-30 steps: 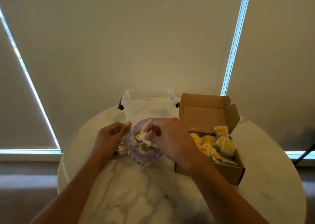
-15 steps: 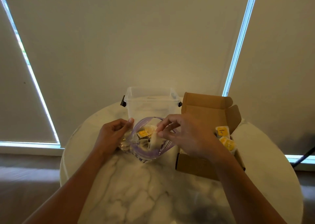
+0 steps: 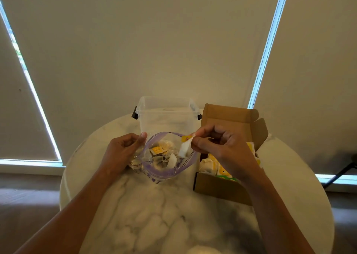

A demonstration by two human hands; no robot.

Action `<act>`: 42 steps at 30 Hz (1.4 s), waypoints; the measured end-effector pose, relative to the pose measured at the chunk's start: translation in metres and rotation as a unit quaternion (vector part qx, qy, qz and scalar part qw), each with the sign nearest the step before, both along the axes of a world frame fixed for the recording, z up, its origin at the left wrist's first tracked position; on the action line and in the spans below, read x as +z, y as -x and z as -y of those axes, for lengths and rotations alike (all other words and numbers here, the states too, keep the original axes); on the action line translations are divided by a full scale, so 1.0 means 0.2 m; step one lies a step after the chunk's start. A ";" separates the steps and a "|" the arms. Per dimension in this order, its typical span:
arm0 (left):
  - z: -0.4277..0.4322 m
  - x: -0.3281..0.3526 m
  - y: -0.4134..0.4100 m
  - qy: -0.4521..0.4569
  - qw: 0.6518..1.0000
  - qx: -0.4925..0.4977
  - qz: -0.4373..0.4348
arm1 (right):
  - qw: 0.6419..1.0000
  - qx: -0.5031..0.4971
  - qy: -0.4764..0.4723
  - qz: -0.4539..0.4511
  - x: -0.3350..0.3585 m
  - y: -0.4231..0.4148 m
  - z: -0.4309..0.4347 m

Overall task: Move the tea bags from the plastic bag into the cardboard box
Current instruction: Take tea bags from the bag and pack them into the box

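Currently, a tea bag (image 3: 184,148) is pinched by thumb and forefinger of the right hand (image 3: 222,149) above the bag (image 3: 166,172) mouth, whose rim is gripped by the left hand (image 3: 121,151). It is judged light, soft and tearable, so it should be held gently by its paper top until the box (image 3: 218,188) is reached.

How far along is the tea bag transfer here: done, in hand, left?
Done: several tea bags lie in the cardboard box. In hand: the right hand pinches one tea bag at the mouth of the plastic bag, whose rim the left hand holds open. Left: that one and a few loose bags inside the plastic bag.
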State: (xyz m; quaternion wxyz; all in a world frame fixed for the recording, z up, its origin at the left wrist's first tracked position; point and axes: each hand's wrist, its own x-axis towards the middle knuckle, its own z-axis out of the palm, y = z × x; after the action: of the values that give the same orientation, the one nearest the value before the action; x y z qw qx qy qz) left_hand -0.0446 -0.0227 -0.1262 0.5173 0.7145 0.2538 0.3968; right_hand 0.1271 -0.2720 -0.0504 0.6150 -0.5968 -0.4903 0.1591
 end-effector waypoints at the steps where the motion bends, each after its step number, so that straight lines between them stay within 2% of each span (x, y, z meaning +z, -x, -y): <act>1: 0.00 0.00 0.00 -0.001 1.000 -0.001 -0.003 | 1.000 0.010 -0.001 -0.006 -0.01 -0.01 0.01; 4: 0.01 -0.01 0.00 -0.005 1.000 -0.001 -0.008 | 0.999 0.028 -0.011 -0.034 -0.01 -0.01 0.04; 8: 0.01 0.00 0.00 -0.002 1.000 0.004 -0.009 | 0.997 -0.069 -0.035 0.019 0.00 -0.07 0.07; 15: 0.00 -0.01 0.00 -0.026 0.999 0.013 -0.019 | 0.985 -0.131 -0.111 0.026 0.10 -0.26 0.23; 20: -0.02 -0.02 -0.01 -0.032 0.999 0.017 -0.022 | 0.979 -0.177 -0.072 0.068 0.02 -0.38 0.29; 25: -0.02 -0.03 -0.03 -0.024 1.000 0.012 -0.016 | 0.966 -0.166 0.055 0.191 -0.12 -0.42 0.30; 28: -0.02 -0.04 -0.03 -0.038 0.999 0.017 -0.020 | 0.965 -0.160 0.067 0.198 -0.13 -0.43 0.29; 32: -0.03 -0.05 -0.03 -0.032 0.999 0.008 -0.013 | 0.946 -0.186 0.088 0.251 -0.15 -0.47 0.29; 35: -0.03 -0.05 -0.03 -0.024 1.000 -0.001 -0.010 | 0.931 -0.220 0.062 0.286 -0.15 -0.48 0.29; 38: 0.00 -0.03 -0.03 -0.029 0.999 0.008 -0.015 | 0.932 -0.246 0.002 0.268 -0.12 -0.42 0.28; 42: 0.01 -0.03 -0.05 -0.035 0.999 0.027 -0.021 | 0.946 -0.161 0.005 0.280 -0.05 -0.19 0.17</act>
State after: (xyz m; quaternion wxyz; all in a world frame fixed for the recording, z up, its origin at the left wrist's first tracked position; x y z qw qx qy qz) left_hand -0.0354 -0.0240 -0.1324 0.4754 0.7333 0.2701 0.4042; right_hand 0.1661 -0.3051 -0.0609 0.4674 -0.6915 -0.5390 -0.1129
